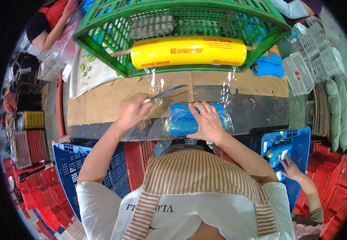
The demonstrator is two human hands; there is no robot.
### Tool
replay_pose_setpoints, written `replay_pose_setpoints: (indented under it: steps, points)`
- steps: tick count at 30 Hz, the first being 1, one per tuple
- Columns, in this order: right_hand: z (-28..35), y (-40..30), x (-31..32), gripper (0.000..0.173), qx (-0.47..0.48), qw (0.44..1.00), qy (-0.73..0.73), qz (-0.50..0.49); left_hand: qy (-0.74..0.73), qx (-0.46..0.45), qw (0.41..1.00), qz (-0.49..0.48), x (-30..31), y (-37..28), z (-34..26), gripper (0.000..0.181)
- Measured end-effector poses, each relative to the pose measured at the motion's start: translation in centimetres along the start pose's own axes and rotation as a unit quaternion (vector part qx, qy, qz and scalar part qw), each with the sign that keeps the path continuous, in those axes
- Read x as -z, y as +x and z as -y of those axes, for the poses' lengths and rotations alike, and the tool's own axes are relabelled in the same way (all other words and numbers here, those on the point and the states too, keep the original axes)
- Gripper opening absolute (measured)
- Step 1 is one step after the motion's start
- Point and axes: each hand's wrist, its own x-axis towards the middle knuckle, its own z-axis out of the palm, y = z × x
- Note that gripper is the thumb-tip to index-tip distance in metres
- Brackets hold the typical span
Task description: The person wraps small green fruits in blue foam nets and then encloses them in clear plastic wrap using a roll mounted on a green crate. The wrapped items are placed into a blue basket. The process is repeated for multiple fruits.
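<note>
My left hand (133,110) is closed around the handle of a knife. Its thin, slightly curved metal blade (169,91) points right and away from me, above the table. My right hand (205,120) is spread on top of a blue mesh-covered bundle (182,120), pressing it near the table's front edge. Clear plastic film is around the bundle, and pale green ends show at its sides. From a yellow roll of cling film (188,52), shiny clear film hangs towards the bundle. The motion of my left hand blurs it a little.
A green plastic crate (125,67) lies on its side at the table's back, with a rod through the roll. Green scraps (84,67) lie on a white sheet. At right, another person's hand (292,169) touches a wrapped bundle (280,153) in a blue crate (304,141).
</note>
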Motion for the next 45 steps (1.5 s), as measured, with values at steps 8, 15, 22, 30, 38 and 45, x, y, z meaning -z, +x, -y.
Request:
replay_pose_setpoints:
  steps: [8, 15, 22, 30, 38, 45]
  points:
    - [0.1, -0.7, -0.4, 0.093, 0.012, 0.997, 0.033, -0.063, 0.091, -0.145, 0.962, 0.211, -9.8, 12.5, -7.8, 0.03]
    - [0.2, -0.6, -0.7, 0.094, -0.005, 0.999, 0.013, -0.029, 0.122, -0.163, 0.957, 0.207, -6.5, 9.6, -3.9, 0.028]
    - [0.3, -0.3, -0.7, 0.094, 0.005, 1.0, -0.028, -0.014, 0.148, 0.0, 0.977, 0.155, 0.0, -3.2, 4.8, 0.03]
    - [-0.3, 0.2, -0.9, 0.103, 0.05, 0.996, -0.078, -0.004, 0.214, -0.031, 0.976, 0.018, 6.8, -9.5, 9.6, 0.022]
    - [-1.0, 1.6, 0.3, 0.108, 0.059, 0.996, -0.026, 0.06, 0.219, -0.017, 0.953, -0.208, -1.5, -1.8, 7.1, 0.035]
    - [0.6, -0.3, -0.1, 0.089, 0.089, 0.991, -0.035, 0.095, -0.17, -0.085, 0.98, 0.062, -8.2, 3.3, -5.6, 0.029]
